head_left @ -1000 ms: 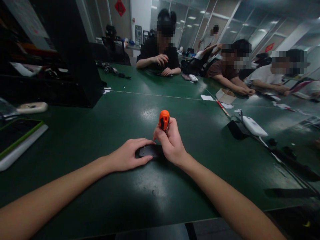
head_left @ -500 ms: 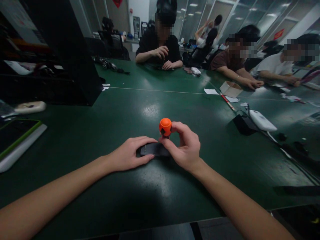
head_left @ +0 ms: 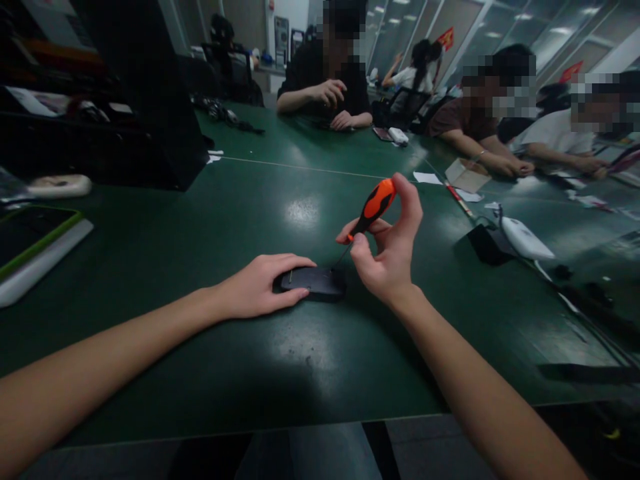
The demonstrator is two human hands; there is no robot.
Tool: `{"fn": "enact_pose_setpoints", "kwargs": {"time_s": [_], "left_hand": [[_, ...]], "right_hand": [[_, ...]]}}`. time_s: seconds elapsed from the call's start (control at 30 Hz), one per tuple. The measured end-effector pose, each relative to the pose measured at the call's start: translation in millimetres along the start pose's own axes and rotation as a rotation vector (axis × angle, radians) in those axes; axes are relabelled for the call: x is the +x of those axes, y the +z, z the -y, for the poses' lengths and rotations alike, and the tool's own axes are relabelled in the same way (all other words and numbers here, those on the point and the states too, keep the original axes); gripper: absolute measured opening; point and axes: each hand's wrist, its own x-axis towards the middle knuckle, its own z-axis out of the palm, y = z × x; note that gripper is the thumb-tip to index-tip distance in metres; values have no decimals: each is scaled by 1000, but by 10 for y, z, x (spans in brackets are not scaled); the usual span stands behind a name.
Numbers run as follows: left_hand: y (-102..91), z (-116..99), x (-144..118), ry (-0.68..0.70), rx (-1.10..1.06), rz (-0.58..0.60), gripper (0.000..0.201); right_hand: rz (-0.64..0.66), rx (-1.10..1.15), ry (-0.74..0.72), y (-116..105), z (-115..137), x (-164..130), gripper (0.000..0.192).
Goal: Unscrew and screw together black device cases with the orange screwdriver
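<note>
A black mouse-shaped case (head_left: 323, 281) lies on the green table, its flat face up. My left hand (head_left: 263, 283) grips its left end between thumb and fingers. Over its right part, my right hand (head_left: 393, 250) is closed on an orange and black screwdriver (head_left: 376, 205). The handle leans up to the right, one finger over its butt end and the thumb low by the shaft. Its thin shaft slants down left, and the tip meets the case's upper face near the right end. Whether a screw sits under the tip is too small to tell.
The green table (head_left: 200, 220) carries a white device with a cable (head_left: 525, 238) at right, an open cardboard box (head_left: 467, 177) behind it, and a green-edged device (head_left: 37, 240) at left. A black stand (head_left: 155, 100) rises at back left. Several people sit across the table.
The screwdriver has gone from nearly upright, butt toward me, to leaning right. My right hand has shifted up and right, uncovering the case's right end. My left hand keeps its grip.
</note>
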Motion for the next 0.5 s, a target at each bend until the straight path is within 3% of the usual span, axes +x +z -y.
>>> {"fn": "enact_pose_setpoints", "kwargs": {"time_s": [0.13,0.23,0.5], "left_hand": [[4,7,-3,-3,-6,0,42],[1,4,0,-9,-4,2,42],[-6,-17,2,-13,-14,-8,43]], "right_hand": [[23,18,-62,-31,-25,38,80],[9,23,-80,-34,7,54,74],[64,87,91,-116,117,127,76]]}}
